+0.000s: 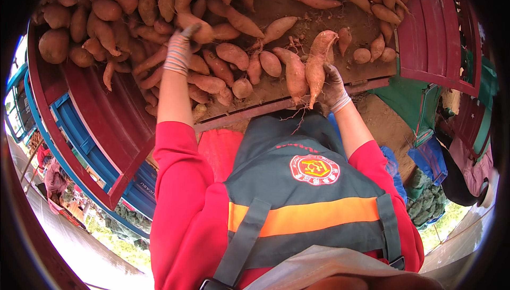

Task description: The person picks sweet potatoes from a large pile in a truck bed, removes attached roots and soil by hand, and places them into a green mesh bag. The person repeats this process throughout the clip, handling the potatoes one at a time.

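Observation:
My left hand (pixel 179 49), in a striped glove with a dark fingertip area, reaches into the sweet potatoes at the left. Its thumb lies on a rounded sweet potato (pixel 198 29); its other fingers are hidden, so I cannot tell whether it grips. My right hand (pixel 332 88), also gloved, holds a large sweet potato (pixel 317 64) with thin roots, over the edge of the dirt-covered bed. Touching or close beside that one is another large sweet potato (pixel 294 74). More sweet potatoes (pixel 99 27) are heaped at the upper left, and smaller ones lie between my hands.
Dark red metal side panels (pixel 438 31) stand at the right and the left (pixel 105 102) of the bed. More sweet potatoes (pixel 384 13) lie at the upper right. A green sheet (pixel 410 100) hangs below the right panel. People are visible at both lower sides.

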Tool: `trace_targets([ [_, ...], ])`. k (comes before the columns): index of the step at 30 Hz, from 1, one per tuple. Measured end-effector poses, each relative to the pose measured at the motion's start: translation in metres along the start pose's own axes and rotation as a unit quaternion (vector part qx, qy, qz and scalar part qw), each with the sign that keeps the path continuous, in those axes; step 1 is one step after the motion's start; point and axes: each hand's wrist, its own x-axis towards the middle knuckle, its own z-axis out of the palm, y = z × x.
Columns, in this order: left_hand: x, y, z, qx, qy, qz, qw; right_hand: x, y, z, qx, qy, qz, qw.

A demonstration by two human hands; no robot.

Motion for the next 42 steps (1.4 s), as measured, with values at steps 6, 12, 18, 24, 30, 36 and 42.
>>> trace_targets([
  [6,0.003,-0.043,0.076,-0.247,0.116,-0.134,0.953,0.005,-0.001,0.001,-0.054,0.058,-0.04,0.996],
  [12,0.021,-0.013,0.091,-0.235,0.025,-0.13,0.963,0.01,0.0,0.004,-0.049,0.012,-0.023,0.998],
  [18,0.02,-0.027,0.097,-0.204,-0.008,-0.079,0.976,0.017,0.003,0.007,-0.066,-0.002,-0.029,0.997],
  [24,0.015,-0.028,0.093,-0.295,-0.067,-0.094,0.948,0.018,-0.002,0.026,-0.055,0.013,-0.017,0.998],
  [30,-0.046,0.015,0.098,-0.456,-0.218,-0.085,0.859,0.009,-0.006,0.039,-0.108,0.015,-0.078,0.991],
  [36,-0.125,0.059,0.181,-0.406,-0.194,-0.053,0.891,-0.008,-0.019,0.04,-0.069,-0.121,-0.058,0.989],
  [42,-0.163,0.07,0.245,-0.14,-0.256,-0.008,0.956,-0.063,-0.029,0.024,0.166,-0.084,0.065,0.98],
])
